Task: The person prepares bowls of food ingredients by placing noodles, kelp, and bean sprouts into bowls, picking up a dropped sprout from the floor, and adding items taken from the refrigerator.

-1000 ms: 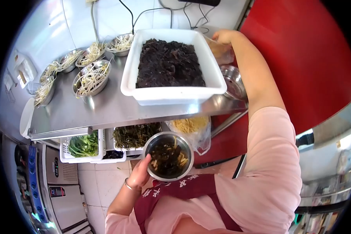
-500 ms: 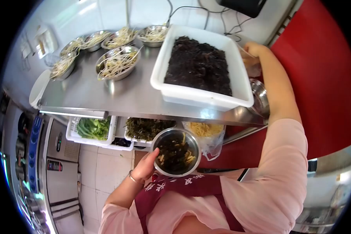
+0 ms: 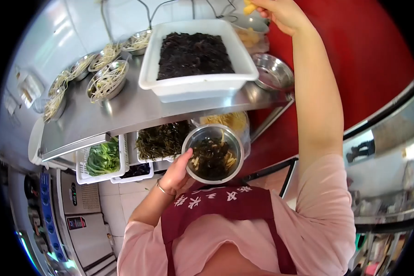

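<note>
My left hand (image 3: 178, 174) grips the near left rim of a round metal bowl (image 3: 237, 171), thumb over the edge. Dark seaweed-like strips and pale yellow pieces (image 3: 230, 160) lie inside it. At the top right, my right hand (image 3: 272, 11) pinches a few yellow pieces (image 3: 249, 8) between its fingertips. Just below it stands a container of similar pieces in clear plastic (image 3: 252, 37), behind the right corner of a large white tub (image 3: 198, 86). That tub holds dark, wet strips (image 3: 193, 55).
Several metal bowls of bean sprouts (image 3: 108, 82) stand on the steel counter (image 3: 124, 110). An empty-looking metal bowl (image 3: 272, 71) is right of the tub. Below are a basket of greens (image 3: 103, 157), a tray of dark green strands (image 3: 163, 140) and bagged yellow shreds (image 3: 227, 120).
My right hand has risen out of the plastic-wrapped container with yellow pieces in its fingers. My left hand still holds the bowl. The camera view has shifted.
</note>
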Demonstrator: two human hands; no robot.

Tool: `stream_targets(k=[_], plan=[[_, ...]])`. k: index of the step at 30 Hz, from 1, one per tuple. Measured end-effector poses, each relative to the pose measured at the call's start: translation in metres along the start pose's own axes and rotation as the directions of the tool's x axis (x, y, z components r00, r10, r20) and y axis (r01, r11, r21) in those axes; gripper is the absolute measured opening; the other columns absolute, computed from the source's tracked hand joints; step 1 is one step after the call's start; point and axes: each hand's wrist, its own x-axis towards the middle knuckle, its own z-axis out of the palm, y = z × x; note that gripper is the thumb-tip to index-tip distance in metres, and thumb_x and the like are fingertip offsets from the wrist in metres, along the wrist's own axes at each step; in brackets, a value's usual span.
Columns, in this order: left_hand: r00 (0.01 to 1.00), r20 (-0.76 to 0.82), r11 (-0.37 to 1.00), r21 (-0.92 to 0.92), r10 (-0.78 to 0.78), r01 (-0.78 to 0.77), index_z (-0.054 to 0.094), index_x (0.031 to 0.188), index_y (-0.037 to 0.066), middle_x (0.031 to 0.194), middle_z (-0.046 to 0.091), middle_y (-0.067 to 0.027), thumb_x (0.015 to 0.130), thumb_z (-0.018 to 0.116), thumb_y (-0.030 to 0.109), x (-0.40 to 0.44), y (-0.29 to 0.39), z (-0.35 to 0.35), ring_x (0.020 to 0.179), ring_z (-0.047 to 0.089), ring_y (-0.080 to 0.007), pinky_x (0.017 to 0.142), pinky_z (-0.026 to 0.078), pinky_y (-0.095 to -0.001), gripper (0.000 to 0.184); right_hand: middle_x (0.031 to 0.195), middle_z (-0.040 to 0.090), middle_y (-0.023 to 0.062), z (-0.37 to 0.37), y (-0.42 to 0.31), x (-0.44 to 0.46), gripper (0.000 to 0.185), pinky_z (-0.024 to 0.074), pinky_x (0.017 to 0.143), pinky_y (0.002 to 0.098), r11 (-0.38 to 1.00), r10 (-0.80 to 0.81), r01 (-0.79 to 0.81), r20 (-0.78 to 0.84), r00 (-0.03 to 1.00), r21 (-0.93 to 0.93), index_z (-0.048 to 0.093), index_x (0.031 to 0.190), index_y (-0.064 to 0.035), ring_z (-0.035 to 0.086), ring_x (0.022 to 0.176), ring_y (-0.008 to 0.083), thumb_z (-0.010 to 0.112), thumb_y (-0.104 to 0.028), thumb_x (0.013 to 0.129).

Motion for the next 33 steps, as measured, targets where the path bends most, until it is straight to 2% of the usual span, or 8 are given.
stream_targets(k=[7,10,20,22,24,26,32,33], plan=[[0.987,0.109,0.993,-0.001,-0.115,0.115,0.047,0.121,-0.005,0.116,0.058,-0.0141,0.096,0.039,0.029,0.022,-0.013,0.055,0.103,0.058,-0.0225,0.091,0.045,-0.0338,0.042,0.078,0.059,0.0021,0.047,-0.001,-0.224,0.014,0.0410,0.047,0.0169,0.989,0.069,-0.103,0.282,0.957,0.105,0.054,0.095,-0.0026,0.052,0.058,0.0038,0.061,-0.008,0.084],[0.961,0.223,0.985,-0.016,-0.165,0.173,0.047,0.121,-0.004,0.116,0.058,-0.0137,0.096,0.041,0.029,0.027,-0.021,0.083,0.104,0.057,-0.0216,0.093,0.044,-0.0343,0.042,0.084,0.058,0.0003,0.040,0.038,-0.269,0.016,0.0425,0.059,0.0198,0.987,0.092,-0.125,0.289,0.953,0.098,0.056,0.094,-0.0021,0.052,0.069,0.0038,0.064,-0.008,0.082],[0.941,0.287,0.982,-0.013,-0.178,0.190,0.045,0.124,-0.002,0.121,0.055,-0.0118,0.097,0.039,0.027,0.037,-0.056,0.118,0.108,0.054,-0.0207,0.096,0.042,-0.0348,0.040,0.085,0.058,-0.0020,0.001,0.059,-0.309,0.011,0.0440,0.067,0.0195,0.932,0.330,-0.361,0.314,0.890,0.044,0.056,0.092,-0.0040,0.054,0.077,0.0046,0.061,-0.008,0.084],[0.957,0.243,0.986,-0.001,-0.159,0.164,0.044,0.125,-0.001,0.120,0.055,-0.0115,0.097,0.038,0.028,0.032,-0.054,0.121,0.107,0.055,-0.0207,0.095,0.043,-0.0348,0.040,0.084,0.058,-0.0015,0.000,0.059,-0.303,0.009,0.0450,0.067,0.0202,0.987,0.057,-0.003,0.336,0.940,-0.158,0.057,0.091,-0.0039,0.054,0.077,0.0053,0.061,-0.009,0.084],[0.971,0.199,0.991,0.012,-0.134,0.134,0.043,0.126,0.000,0.120,0.055,-0.0113,0.097,0.037,0.028,0.027,-0.052,0.117,0.105,0.056,-0.0206,0.094,0.043,-0.0349,0.041,0.075,0.057,-0.0020,0.003,0.046,-0.292,0.007,0.0391,0.053,0.0167,0.966,0.258,-0.237,0.299,0.919,-0.103,0.056,0.091,-0.0042,0.050,0.065,0.0021,0.058,-0.011,0.087],[0.979,0.175,0.994,-0.008,-0.103,0.106,0.045,0.124,-0.001,0.119,0.056,-0.0118,0.097,0.038,0.028,0.022,-0.049,0.111,0.105,0.056,-0.0208,0.093,0.044,-0.0348,0.040,0.071,0.056,-0.0023,0.008,0.049,-0.280,0.009,0.0358,0.050,0.0153,0.972,0.168,-0.211,0.326,0.930,0.100,0.056,0.092,-0.0042,0.049,0.060,0.0011,0.057,-0.012,0.088],[0.998,0.024,0.998,-0.036,-0.059,0.060,0.046,0.123,-0.003,0.118,0.056,-0.0142,0.097,0.038,0.026,0.005,-0.039,0.091,0.107,0.055,-0.0230,0.095,0.043,-0.0352,0.040,0.084,0.063,0.0053,0.014,0.036,-0.176,0.016,0.0462,0.068,0.0206,0.995,-0.087,0.092,-0.125,0.988,0.030,0.058,0.099,-0.0015,0.057,0.071,0.0089,0.057,-0.013,0.088],[0.998,0.037,0.998,-0.044,-0.043,0.045,0.045,0.123,-0.003,0.119,0.056,-0.0141,0.097,0.037,0.026,0.003,-0.039,0.084,0.107,0.055,-0.0235,0.096,0.043,-0.0354,0.040,0.072,0.061,0.0040,0.020,0.017,-0.176,0.009,0.0440,0.058,0.0221,0.997,-0.032,0.043,-0.164,0.986,0.064,0.057,0.084,-0.0010,0.055,0.062,0.0094,0.058,-0.010,0.086]])
